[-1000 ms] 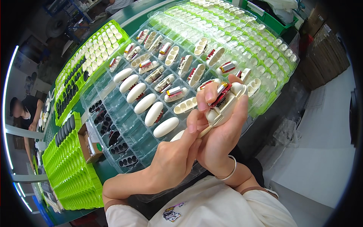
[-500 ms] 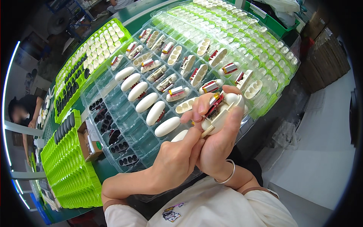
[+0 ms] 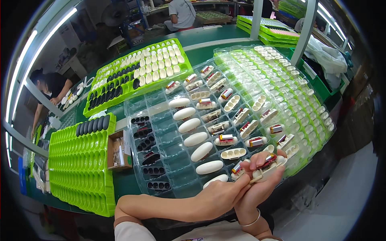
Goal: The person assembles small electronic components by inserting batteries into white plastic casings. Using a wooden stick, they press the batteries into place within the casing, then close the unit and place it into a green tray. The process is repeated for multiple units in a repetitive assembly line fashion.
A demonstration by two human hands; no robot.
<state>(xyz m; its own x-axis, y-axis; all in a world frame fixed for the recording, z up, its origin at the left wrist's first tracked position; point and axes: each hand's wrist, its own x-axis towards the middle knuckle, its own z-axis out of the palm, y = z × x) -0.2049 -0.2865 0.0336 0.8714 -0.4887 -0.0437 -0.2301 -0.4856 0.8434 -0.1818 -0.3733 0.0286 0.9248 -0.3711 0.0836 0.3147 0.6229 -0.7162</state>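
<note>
My right hand [image 3: 257, 188] grips a white oval shell half [image 3: 270, 168] with a red and silver component seated in it, just above the near right corner of the clear plastic tray [image 3: 161, 116]. My left hand [image 3: 219, 197] reaches across from the left, and its fingertips press on the same shell half beside the right thumb. The tray holds a column of closed white oval shells [image 3: 196, 139] and rows of open white halves fitted with red and silver parts [image 3: 226, 138]. Black inserts [image 3: 145, 142] fill the tray's left column.
Empty clear trays [image 3: 281, 76] overlap on the right. Green trays [image 3: 80, 168] lie left, one at the back carrying white and black ovals [image 3: 140, 72]. A small cardboard box [image 3: 118, 150] sits between them. One person [image 3: 52, 86] works at far left, another [image 3: 181, 14] at the back.
Both hands have dropped lower and nearer to me with the shell half. The camera has tipped up, showing more of the table and the room behind.
</note>
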